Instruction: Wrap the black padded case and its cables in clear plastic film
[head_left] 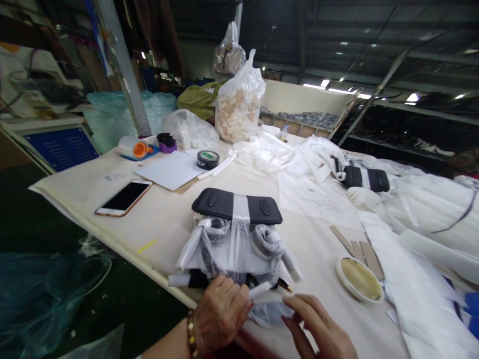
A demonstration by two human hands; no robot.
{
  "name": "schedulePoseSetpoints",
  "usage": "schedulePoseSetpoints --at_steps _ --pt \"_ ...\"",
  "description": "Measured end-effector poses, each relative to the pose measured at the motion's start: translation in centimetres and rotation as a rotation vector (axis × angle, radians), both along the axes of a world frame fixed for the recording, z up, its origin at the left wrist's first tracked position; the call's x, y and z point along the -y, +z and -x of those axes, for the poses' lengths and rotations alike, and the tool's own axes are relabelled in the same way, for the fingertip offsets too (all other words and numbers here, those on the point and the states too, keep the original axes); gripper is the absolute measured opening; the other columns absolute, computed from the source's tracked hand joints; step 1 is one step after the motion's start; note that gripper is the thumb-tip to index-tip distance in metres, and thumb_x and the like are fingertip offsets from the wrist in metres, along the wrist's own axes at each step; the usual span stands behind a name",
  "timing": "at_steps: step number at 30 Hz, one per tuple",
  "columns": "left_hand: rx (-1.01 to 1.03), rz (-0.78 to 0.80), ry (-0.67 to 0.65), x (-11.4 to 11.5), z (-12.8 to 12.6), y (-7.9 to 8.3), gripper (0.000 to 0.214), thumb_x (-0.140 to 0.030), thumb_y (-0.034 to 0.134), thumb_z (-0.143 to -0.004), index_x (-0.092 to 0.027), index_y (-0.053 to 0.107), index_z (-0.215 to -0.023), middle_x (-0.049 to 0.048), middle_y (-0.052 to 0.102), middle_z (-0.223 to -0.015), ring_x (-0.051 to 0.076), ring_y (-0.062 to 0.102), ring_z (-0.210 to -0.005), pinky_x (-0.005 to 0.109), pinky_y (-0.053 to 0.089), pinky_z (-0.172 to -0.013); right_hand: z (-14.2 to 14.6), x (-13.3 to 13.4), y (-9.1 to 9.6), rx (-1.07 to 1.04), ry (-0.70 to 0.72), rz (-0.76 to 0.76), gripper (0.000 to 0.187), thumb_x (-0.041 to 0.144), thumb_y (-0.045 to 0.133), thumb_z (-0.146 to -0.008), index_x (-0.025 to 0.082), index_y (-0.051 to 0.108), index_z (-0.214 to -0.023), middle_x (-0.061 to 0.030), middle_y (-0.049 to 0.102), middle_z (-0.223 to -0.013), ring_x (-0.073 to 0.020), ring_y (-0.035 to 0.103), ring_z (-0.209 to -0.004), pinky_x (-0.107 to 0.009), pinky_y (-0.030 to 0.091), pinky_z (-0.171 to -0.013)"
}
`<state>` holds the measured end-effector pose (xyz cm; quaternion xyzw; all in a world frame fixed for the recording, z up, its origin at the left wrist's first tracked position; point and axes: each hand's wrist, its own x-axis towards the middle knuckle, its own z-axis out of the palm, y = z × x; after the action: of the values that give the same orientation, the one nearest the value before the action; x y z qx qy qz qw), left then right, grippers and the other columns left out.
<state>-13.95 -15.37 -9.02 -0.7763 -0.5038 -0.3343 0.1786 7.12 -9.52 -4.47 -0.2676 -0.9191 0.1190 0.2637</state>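
Note:
A black handbag lies on the table with clear tape over its dark flap, and its straps are wrapped in clear plastic and white foam. At its near edge, my left hand is closed in a fist around the wrapped part; the exact grip under the fingers is hidden. A white foam tube sticks out beside that fist. My right hand is to the right, thumb and fingers curved and apart. Its fingertips are beside a piece of clear plastic between the two hands.
A phone, a roll of black tape on white card and an orange-cored tape dispenser lie at left. A round tub and cardboard strips are at right. Another wrapped bag lies further back.

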Motion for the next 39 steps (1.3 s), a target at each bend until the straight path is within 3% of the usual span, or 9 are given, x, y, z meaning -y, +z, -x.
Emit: schedulePoseSetpoints --at_steps 4,6,10,14,18,22,24,27,39 --pt "0.011 -0.001 0.001 -0.1 -0.1 0.2 0.014 -0.013 0.039 -0.088 -0.009 0.052 -0.089 0.0022 0.050 -0.064 0.017 0.040 -0.057 0.032 0.028 -0.056 2.9 -0.4 -1.2 -0.182 -0.086 -0.108 0.029 0.012 0.041 -0.086 0.017 0.054 -0.112 -0.0101 0.061 -0.093 -0.0156 0.064 -0.083 -0.021 0.053 -0.066" --pt "0.011 0.004 0.010 0.0 -0.1 0.2 0.015 -0.014 0.038 -0.088 -0.009 0.052 -0.090 0.0023 0.050 -0.064 0.017 0.040 -0.058 0.032 0.028 -0.058 3.6 -0.1 -1.8 -0.248 -0.094 -0.065 0.024 0.012 0.042 -0.085 0.017 0.055 -0.106 -0.0087 0.061 -0.089 -0.0152 0.064 -0.079 -0.021 0.052 -0.065" --pt "0.031 0.040 0.018 0.3 -0.2 0.3 0.014 -0.015 0.039 -0.088 -0.011 0.052 -0.085 0.0013 0.049 -0.062 0.017 0.038 -0.058 0.032 0.026 -0.057 3.9 1.2 -2.4 -0.301 -0.176 0.291 0.014 0.028 0.045 -0.087 0.020 0.057 -0.087 -0.0022 0.063 -0.071 -0.0129 0.061 -0.060 -0.020 0.049 -0.055" --pt "0.116 0.076 0.044 0.5 -0.6 0.6 0.020 -0.012 0.042 -0.086 -0.016 0.046 -0.067 -0.0003 0.045 -0.058 0.015 0.036 -0.056 0.032 0.024 -0.056 4.8 1.2 -2.1 -0.369 -0.438 0.736 0.031 0.050 0.048 -0.082 0.021 0.052 -0.071 0.0024 0.055 -0.054 -0.0127 0.054 -0.046 -0.022 0.044 -0.045" --pt "0.170 0.070 0.065 0.3 -1.0 0.7 0.024 -0.010 0.043 -0.086 -0.016 0.044 -0.063 -0.0008 0.042 -0.056 0.014 0.036 -0.056 0.031 0.025 -0.056 6.4 0.2 -2.6 -0.508 -0.544 0.984 0.039 0.058 0.057 -0.070 0.022 0.045 -0.063 0.0051 0.049 -0.045 -0.0114 0.044 -0.038 -0.022 0.035 -0.036" --pt "0.188 0.050 0.066 0.2 -1.0 0.5 0.021 -0.010 0.043 -0.085 -0.015 0.049 -0.066 0.0002 0.045 -0.057 0.015 0.039 -0.056 0.032 0.027 -0.055 7.4 0.1 -3.5 -0.567 -0.657 0.949 0.043 0.059 0.062 -0.065 0.023 0.039 -0.060 0.0080 0.043 -0.044 -0.0094 0.039 -0.038 -0.021 0.032 -0.036" --pt "0.192 0.017 0.057 0.2 -0.8 0.4 0.013 -0.009 0.043 -0.086 -0.010 0.056 -0.086 0.0008 0.049 -0.059 0.015 0.041 -0.057 0.031 0.029 -0.055 7.5 0.2 -3.6 -0.577 -0.687 0.929 0.044 0.059 0.064 -0.064 0.023 0.038 -0.061 0.0086 0.042 -0.045 -0.0093 0.040 -0.040 -0.021 0.032 -0.037" --pt "0.127 -0.022 0.019 0.2 -0.5 0.5 0.027 -0.007 0.041 -0.086 -0.007 0.052 -0.110 -0.0005 0.049 -0.058 0.014 0.042 -0.054 0.030 0.029 -0.053 7.6 0.3 -3.2 -0.624 -0.678 0.976 0.043 0.057 0.065 -0.064 0.022 0.040 -0.065 0.0095 0.043 -0.046 -0.0090 0.042 -0.039 -0.020 0.033 -0.036" --pt "-0.021 -0.053 0.033 0.0 -0.1 0.1 0.021 -0.016 0.048 -0.083 -0.004 0.058 -0.098 0.0013 0.049 -0.060 0.014 0.044 -0.054 0.032 0.034 -0.052 9.4 -0.3 -1.9 -1.122 -0.633 1.010 0.044 0.036 0.079 -0.055 0.020 0.043 -0.073 0.0113 0.050 -0.051 -0.0056 0.047 -0.041 -0.015 0.035 -0.037"
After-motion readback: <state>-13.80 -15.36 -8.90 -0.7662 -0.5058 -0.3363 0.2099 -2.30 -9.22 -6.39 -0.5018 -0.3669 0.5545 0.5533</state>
